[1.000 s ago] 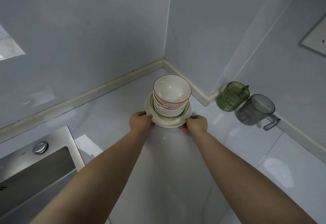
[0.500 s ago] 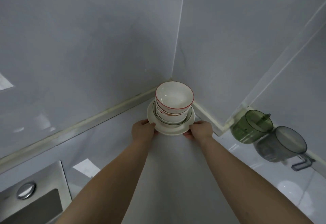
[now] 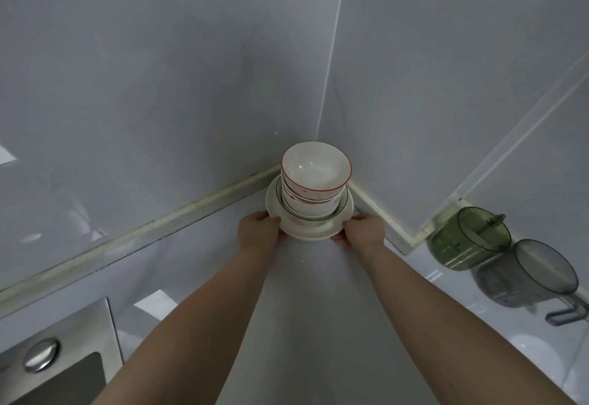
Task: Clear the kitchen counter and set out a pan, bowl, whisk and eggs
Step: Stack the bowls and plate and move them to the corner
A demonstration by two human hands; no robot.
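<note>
A stack of white dishes sits in the far corner of the counter (image 3: 306,309). Its top piece is a red-rimmed bowl (image 3: 314,170), nested in other bowls on a white plate (image 3: 299,229) with a thin green ring. My left hand (image 3: 258,229) grips the plate's near left edge. My right hand (image 3: 363,229) grips its near right edge. Both thumbs lie on the rim; the fingers are hidden under the plate. Whether the plate touches the counter cannot be told.
Grey tiled walls meet right behind the stack. A green plastic jug (image 3: 468,239) and a grey plastic jug (image 3: 529,277) lie on their sides at the right, against the wall. A steel sink (image 3: 60,366) with a round knob (image 3: 41,353) is at the lower left.
The stack has travelled further back into the wall corner with both hands still on the plate. The view has tilted up, so the jugs and sink sit lower in the frame.
</note>
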